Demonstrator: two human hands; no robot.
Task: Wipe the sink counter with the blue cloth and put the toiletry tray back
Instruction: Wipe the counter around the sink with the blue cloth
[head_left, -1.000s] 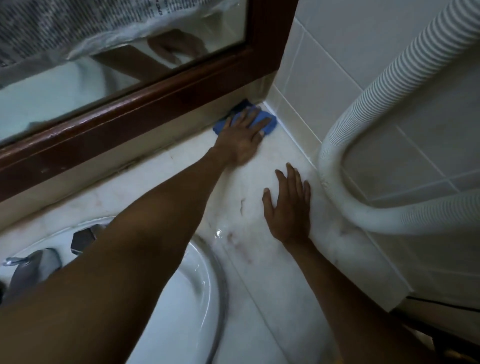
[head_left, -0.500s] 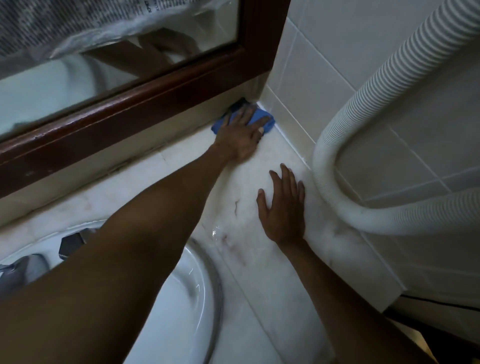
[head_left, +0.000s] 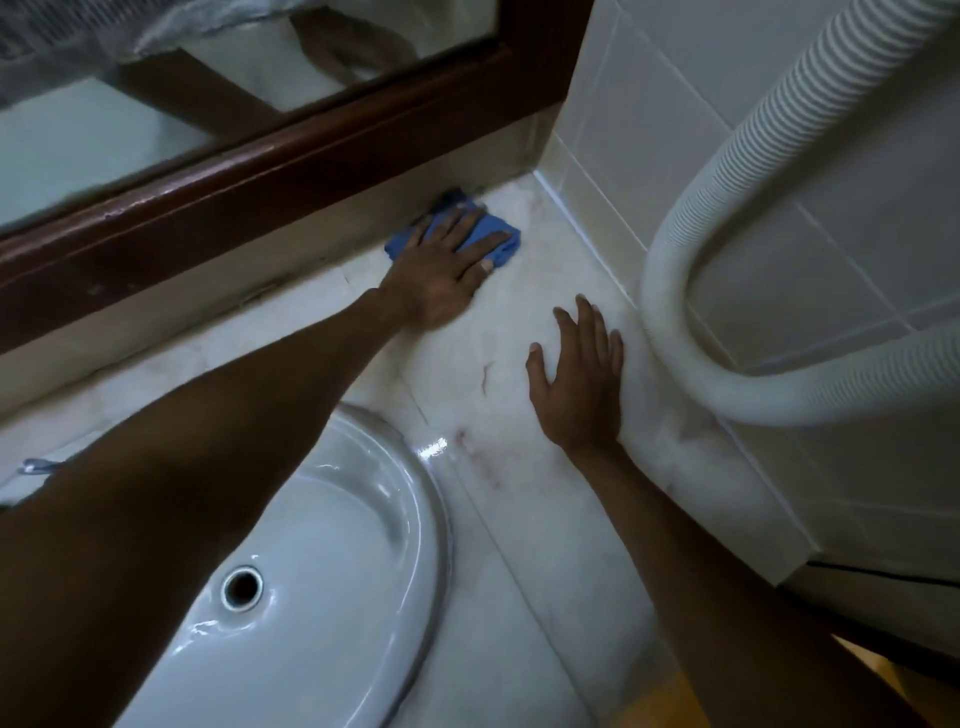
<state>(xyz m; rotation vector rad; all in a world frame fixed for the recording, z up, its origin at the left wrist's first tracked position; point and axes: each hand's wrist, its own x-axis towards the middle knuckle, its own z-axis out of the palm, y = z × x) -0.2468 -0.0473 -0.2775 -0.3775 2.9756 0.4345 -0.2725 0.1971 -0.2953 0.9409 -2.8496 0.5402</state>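
The left hand (head_left: 441, 275), fingers spread flat on the blue cloth (head_left: 493, 236), has drawn it leftward out of the corner; wiping of the desk (head_left: 545, 519) continues, right hand (head_left: 579, 384) flat, fingers apart.

Glossy ceramic sink (head_left: 332, 519), soft blue cloth (head_left: 498, 234), polished marble counter (head_left: 519, 467), ribbed plastic hose (head_left: 727, 182)

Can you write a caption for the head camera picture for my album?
Left hand presses the blue cloth on the counter below the mirror; right hand rests flat.
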